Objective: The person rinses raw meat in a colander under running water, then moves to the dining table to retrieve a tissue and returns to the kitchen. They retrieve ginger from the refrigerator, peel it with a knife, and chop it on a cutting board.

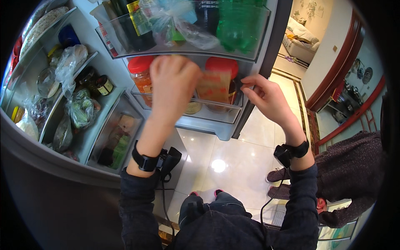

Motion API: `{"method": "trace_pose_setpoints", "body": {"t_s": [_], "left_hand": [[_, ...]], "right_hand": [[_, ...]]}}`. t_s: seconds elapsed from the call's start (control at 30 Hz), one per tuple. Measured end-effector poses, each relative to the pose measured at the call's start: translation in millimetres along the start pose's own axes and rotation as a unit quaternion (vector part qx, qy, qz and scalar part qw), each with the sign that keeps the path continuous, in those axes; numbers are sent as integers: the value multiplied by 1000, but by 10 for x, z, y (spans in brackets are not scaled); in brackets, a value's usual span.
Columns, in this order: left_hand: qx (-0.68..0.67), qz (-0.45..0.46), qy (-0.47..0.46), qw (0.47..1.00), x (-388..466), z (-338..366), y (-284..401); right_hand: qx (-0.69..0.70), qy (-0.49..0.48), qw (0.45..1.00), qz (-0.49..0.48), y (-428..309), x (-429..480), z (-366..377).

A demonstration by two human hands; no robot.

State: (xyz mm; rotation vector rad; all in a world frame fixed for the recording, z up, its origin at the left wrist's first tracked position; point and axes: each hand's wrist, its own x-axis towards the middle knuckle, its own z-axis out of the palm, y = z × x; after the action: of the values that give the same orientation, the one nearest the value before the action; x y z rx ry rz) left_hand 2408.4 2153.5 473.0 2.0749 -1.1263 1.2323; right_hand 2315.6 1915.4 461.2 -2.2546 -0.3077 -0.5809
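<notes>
My left hand [175, 81], blurred and with its fingers curled, is in front of the lower door bin [218, 109] of a refrigerator. Whether it grips anything cannot be made out. Just right of it is a blurred brown packet [215, 86] with red marks, in front of a red-lidded jar [222, 66]. Another red-lidded jar [140, 76] with orange contents stands left of the hand, partly covered by it. Beside the door's outer edge, my right hand [268, 98] has bent fingers and a small gap between thumb and forefinger, holding nothing visible.
Above, the upper door bin [184, 47] holds a green plastic bottle [239, 28], dark bottles and a knotted plastic bag [175, 18]. Fridge shelves at left carry bagged vegetables [82, 109] and jars [103, 85]. Another person [350, 165] is close by on the right.
</notes>
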Motion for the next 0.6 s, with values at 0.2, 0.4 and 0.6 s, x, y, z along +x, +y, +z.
{"method": "trace_pose_setpoints", "body": {"t_s": [0.2, 0.4, 0.6], "left_hand": [[-106, -41, 86, 990, -84, -125, -110], [-179, -140, 170, 959, -562, -300, -368], [-267, -303, 146, 903, -1139, -471, -464]], "right_hand": [[-197, -90, 976, -31, -191, -125, 25], [-309, -183, 931, -72, -351, 3, 155], [-370, -365, 852, 54, -388, 249, 256]]}}
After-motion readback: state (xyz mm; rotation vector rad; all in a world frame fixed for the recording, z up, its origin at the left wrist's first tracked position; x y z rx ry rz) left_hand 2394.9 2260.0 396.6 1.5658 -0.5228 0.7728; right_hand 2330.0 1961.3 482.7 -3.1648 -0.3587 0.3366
